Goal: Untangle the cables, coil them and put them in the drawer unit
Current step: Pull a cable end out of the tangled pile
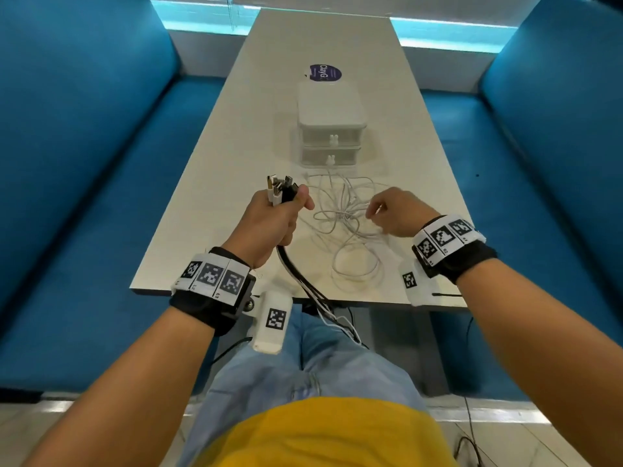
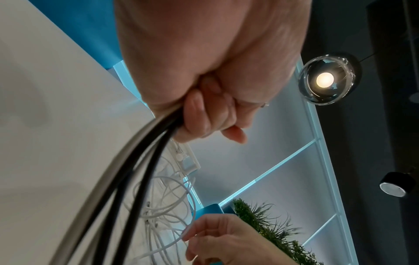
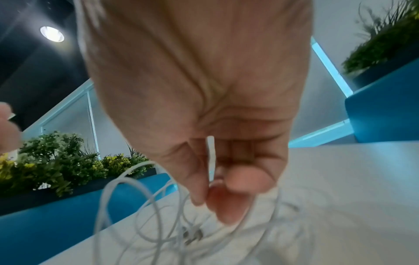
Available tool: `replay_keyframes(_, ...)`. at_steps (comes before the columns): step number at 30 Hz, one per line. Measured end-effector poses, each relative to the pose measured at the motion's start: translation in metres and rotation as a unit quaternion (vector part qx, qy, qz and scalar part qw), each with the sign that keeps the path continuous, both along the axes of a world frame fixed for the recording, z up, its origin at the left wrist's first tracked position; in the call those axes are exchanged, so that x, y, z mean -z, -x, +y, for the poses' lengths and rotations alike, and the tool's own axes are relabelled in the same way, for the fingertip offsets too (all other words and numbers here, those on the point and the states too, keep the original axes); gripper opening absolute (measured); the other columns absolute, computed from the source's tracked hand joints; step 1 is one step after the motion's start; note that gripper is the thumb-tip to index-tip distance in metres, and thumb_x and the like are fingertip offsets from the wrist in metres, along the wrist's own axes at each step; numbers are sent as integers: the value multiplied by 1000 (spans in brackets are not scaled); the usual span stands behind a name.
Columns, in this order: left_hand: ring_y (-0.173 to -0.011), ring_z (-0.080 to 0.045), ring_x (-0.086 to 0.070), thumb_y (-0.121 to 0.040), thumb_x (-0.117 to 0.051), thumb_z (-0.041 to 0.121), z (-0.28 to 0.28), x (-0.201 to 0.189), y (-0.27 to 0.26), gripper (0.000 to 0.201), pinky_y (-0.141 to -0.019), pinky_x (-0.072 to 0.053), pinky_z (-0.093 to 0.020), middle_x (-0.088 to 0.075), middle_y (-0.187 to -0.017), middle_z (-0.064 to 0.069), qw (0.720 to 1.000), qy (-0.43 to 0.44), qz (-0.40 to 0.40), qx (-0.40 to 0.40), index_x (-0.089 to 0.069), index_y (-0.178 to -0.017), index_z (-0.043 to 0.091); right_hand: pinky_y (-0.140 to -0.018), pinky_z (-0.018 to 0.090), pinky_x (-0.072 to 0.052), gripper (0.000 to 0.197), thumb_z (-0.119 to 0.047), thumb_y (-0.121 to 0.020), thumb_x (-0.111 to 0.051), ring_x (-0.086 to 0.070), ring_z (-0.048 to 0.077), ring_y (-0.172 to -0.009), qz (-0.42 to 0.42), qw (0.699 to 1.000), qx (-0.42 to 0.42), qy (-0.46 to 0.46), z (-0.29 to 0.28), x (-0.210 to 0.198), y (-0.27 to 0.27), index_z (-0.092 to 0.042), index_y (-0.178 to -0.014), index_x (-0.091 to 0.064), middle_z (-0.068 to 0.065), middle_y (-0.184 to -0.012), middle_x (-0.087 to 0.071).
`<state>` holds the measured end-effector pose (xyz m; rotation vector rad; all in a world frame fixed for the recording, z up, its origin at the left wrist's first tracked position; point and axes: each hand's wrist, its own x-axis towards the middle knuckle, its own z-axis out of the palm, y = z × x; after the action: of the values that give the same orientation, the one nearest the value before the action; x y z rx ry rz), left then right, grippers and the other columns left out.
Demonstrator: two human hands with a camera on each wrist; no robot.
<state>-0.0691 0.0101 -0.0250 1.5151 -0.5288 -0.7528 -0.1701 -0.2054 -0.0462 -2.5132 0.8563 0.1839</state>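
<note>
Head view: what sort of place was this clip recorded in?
Probably a café or office lounge booth. A long white table runs between two blue upholstered benches, with planters of greenery behind the seats and a glass pendant lamp overhead.

Your head camera looks down over the worktop (image 1: 215, 183); each wrist camera sits close beneath its grip, facing upward, sharing the white cables (image 1: 347, 210) beyond.
</note>
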Motion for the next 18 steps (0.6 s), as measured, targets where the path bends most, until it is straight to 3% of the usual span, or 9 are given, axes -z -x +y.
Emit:
replay_keyframes(3,-41,-7,-19,-100,-49,29,-2,4,-3,31,-42,-16,-23,-25,-48,9,1000,-1,15,-17,-59,-77,12,-79,28,-50,20,-10,-85,-56,-63,22,-89,-26,998,22,43,-8,3,-7,-25,-79,-69,6,-101,-68)
replay_keyframes(6,-41,-8,-18,-100,-48,29,-7,7,-3,31,-42,-16,-22,-25,-49,7,999,1,25,-28,-58,-76,12,-86,34,-54,25,-9,-81,-56,-64,25,-93,-4,998,4,65,-6,12,-15,-31,-78,-67,6,-104,-68)
replay_keyframes(9,-43,-10,-17,-100,-49,30,-9,10,-1,31,-43,-15,-24,-24,-52,4,999,-3,22,-24,-59,-76,12,-89,32,-51,35,-9,-84,-55,-61,25,-103,12,996,-3,84,-5,20,-21,-32,-106,-69,3,-116,-64)
replay_keyframes(11,-44,-11,-17,-100,-49,30,-10,10,0,32,-44,-16,-24,-24,-52,3,1000,-12,18,-19,-59,-75,12,-86,30,-47,37,-12,-86,-57,-60,26,-107,27,994,-4,109,-4,24,-23,-34,-115,-66,1,-121,-62)
replay_keyframes(15,-46,-13,-17,-99,-50,31,-14,6,0,33,-46,-16,-25,-25,-50,4,999,-35,-3,7,-60,-74,12,-73,28,-44,17,-19,-85,-60,-62,26,-95,8,990,0,144,1,30,-23,-33,-90,-68,2,-109,-66)
replay_keyframes(18,-47,-15,-17,-99,-51,31,-15,5,0,33,-46,-16,-25,-24,-51,3,999,-43,-11,17,-61,-73,13,-73,29,-45,10,-21,-85,-63,-61,25,-90,3,991,-15,130,-1,26,-16,-30,-84,-67,1,-99,-65)
